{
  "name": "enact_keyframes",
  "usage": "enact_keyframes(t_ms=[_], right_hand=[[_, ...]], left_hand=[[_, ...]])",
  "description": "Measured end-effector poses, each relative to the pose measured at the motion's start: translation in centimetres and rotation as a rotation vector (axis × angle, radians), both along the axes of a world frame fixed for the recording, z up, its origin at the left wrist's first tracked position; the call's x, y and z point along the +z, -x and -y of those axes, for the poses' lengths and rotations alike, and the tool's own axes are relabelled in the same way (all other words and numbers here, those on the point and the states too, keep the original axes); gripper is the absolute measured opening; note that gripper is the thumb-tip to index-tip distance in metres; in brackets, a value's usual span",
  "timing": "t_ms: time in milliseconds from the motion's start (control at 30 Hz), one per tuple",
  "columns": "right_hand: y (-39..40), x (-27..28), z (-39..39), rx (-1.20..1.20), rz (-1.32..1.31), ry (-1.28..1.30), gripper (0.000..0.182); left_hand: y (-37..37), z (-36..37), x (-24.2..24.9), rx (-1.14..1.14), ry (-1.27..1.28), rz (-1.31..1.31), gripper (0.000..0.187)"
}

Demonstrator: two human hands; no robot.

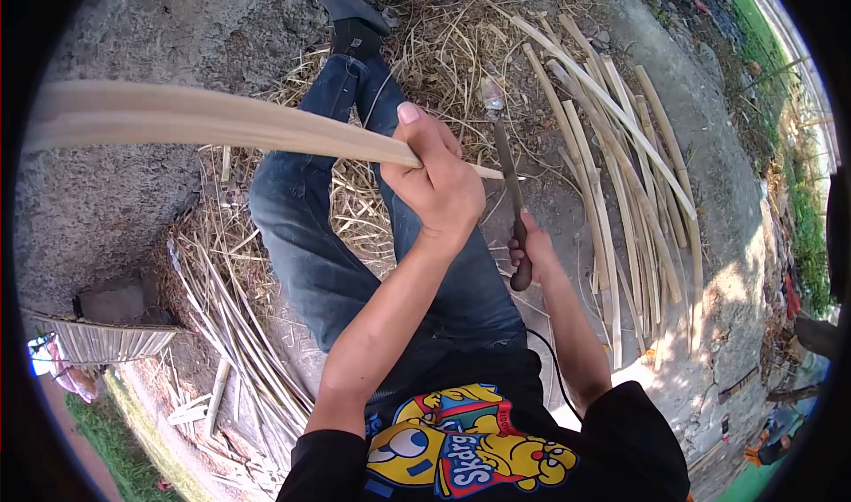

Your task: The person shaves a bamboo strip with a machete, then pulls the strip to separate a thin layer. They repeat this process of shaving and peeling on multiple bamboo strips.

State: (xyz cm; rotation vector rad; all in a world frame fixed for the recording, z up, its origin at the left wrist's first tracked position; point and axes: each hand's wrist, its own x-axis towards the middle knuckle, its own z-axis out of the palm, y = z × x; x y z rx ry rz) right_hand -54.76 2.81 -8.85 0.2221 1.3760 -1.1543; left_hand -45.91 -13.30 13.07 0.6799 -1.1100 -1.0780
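Observation:
A long pale wooden strip (230, 119) runs from the left edge to the middle, over my legs. My left hand (436, 179) is closed round it near its right end, thumb on top. The strip's thin tip shows to the right of that hand, close to the knife blade. My right hand (534, 247) grips the dark handle of a long knife (507, 161), whose blade points away from me. Wood shavings (363, 210) lie between and around my legs.
Several split wooden strips (620, 174) lie on the ground at the right. Thin strips (244, 351) are heaped at the lower left. A clear plastic object (492, 94) lies beyond the knife tip. A dark cable (557, 360) hangs beside my right forearm.

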Motion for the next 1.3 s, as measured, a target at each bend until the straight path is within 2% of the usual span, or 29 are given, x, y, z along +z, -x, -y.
enact_keyframes(t_ms=[33, 67, 133, 167, 200, 233, 300, 367, 400, 467, 500, 567, 600, 633, 667, 733, 767, 833, 867, 933, 967, 1033, 1067, 1100, 1133, 1200, 1233, 1300], right_hand=[[0.0, 2.0, 0.5, -0.050, 0.121, 0.024, 0.052], [-0.3, 3.8, 0.4, -0.047, 0.122, 0.021, 0.052], [-0.4, 6.7, 0.7, 0.046, -0.212, 0.189, 0.054], [-0.4, 8.2, 0.5, 0.057, -0.205, 0.180, 0.054], [-0.3, 9.7, 0.4, 0.053, -0.327, 0.279, 0.055], [-0.1, 11.0, 0.5, 0.043, -0.453, 0.384, 0.055], [-0.3, 13.9, 0.7, -0.007, -0.509, 0.439, 0.055], [-0.9, 15.2, 0.8, -0.097, -0.578, 0.537, 0.055], [-1.1, 14.6, 1.0, -0.096, -0.579, 0.533, 0.055], [-2.0, 11.8, 1.5, -0.215, -0.657, 0.639, 0.054], [-2.9, 9.7, 1.6, -0.220, -0.654, 0.591, 0.054], [-4.5, 1.1, 0.8, -0.123, -0.591, 0.534, 0.052], [-5.1, -6.1, -0.3, 0.101, -0.703, 0.429, 0.053], [-5.1, -11.0, -1.3, 0.328, -0.810, 0.322, 0.054], [-5.0, -11.5, -1.7, 0.325, -0.814, 0.329, 0.054], [-4.7, -11.0, -1.3, 0.347, -0.672, 0.227, 0.053], [-4.2, -10.7, -1.2, 0.341, -0.670, 0.234, 0.053], [-2.3, -5.0, -1.0, 0.238, -0.215, 0.084, 0.056], [-1.3, -2.8, -0.9, 0.227, -0.227, 0.091, 0.056], [-0.5, 0.3, -1.7, 0.208, -0.053, 0.002, 0.054], [-0.1, 0.7, -2.3, 0.248, -0.160, -0.002, 0.056], [1.3, 2.8, -2.9, 0.213, -0.104, -0.032, 0.056], [2.1, 3.2, -3.3, 0.179, -0.055, -0.058, 0.057], [3.2, 1.9, -3.8, 0.110, 0.169, -0.025, 0.057], [4.0, 1.0, -4.2, 0.114, 0.166, -0.027, 0.057], [4.9, -0.3, -5.0, -0.203, 1.104, 0.469, 0.056], [4.3, 1.9, -4.0, -0.195, 1.104, 0.468, 0.056], [1.7, 6.6, -3.1, -0.098, 0.033, 0.076, 0.054]], left_hand=[[0.0, -0.1, 1.0, 0.035, 0.015, 0.021, 0.055], [0.0, 0.0, 1.7, 0.038, 0.011, 0.022, 0.055], [0.1, 0.3, 2.4, -0.073, 0.054, 0.015, 0.053], [0.2, 0.4, 1.7, -0.125, 0.003, 0.010, 0.052], [0.3, 1.0, 0.0, -0.158, 0.070, 0.077, 0.056], [0.8, 1.4, -0.6, -0.189, 0.087, 0.016, 0.058], [1.6, 1.9, -0.9, -0.233, 0.101, -0.045, 0.060], [2.3, 2.2, 0.3, -0.184, -0.115, -0.061, 0.064], [2.7, 2.5, 0.4, -0.185, -0.119, -0.062, 0.064], [3.4, 3.2, 0.2, -0.083, -0.110, -0.206, 0.063], [3.7, 3.4, 0.1, -0.030, -0.097, -0.199, 0.063], [4.1, 2.9, -0.4, -0.023, -0.083, -0.186, 0.064], [4.5, 2.7, -0.4, -0.016, -0.060, -0.179, 0.065], [4.8, 2.2, -0.3, -0.021, -0.099, -0.175, 0.066], [4.7, 2.0, -0.3, -0.022, -0.092, -0.177, 0.066], [4.2, 2.1, -0.6, -0.079, -0.137, -0.252, 0.069], [4.1, 2.4, -0.7, -0.057, -0.112, -0.187, 0.070], [3.3, 2.4, -0.2, -0.087, -0.153, -0.201, 0.070], [3.5, 2.5, 0.3, -0.114, -0.187, -0.225, 0.070], [4.0, 2.3, 1.6, -0.082, -0.188, -0.228, 0.071], [4.0, 2.4, 2.1, -0.106, -0.157, -0.241, 0.071], [4.4, 2.3, 3.3, -0.140, -0.136, -0.277, 0.070], [4.5, 2.2, 3.1, -0.136, -0.150, -0.274, 0.070], [4.8, 2.0, 2.9, -0.190, -0.134, -0.273, 0.069], [5.3, 2.0, 2.8, -0.244, -0.112, -0.275, 0.068], [6.3, 1.9, -0.4, -0.207, -0.085, -0.202, 0.070], [6.3, 1.9, -1.5, -0.219, -0.089, -0.158, 0.070], [6.3, 2.3, -2.7, -0.200, -0.143, -0.136, 0.069]])
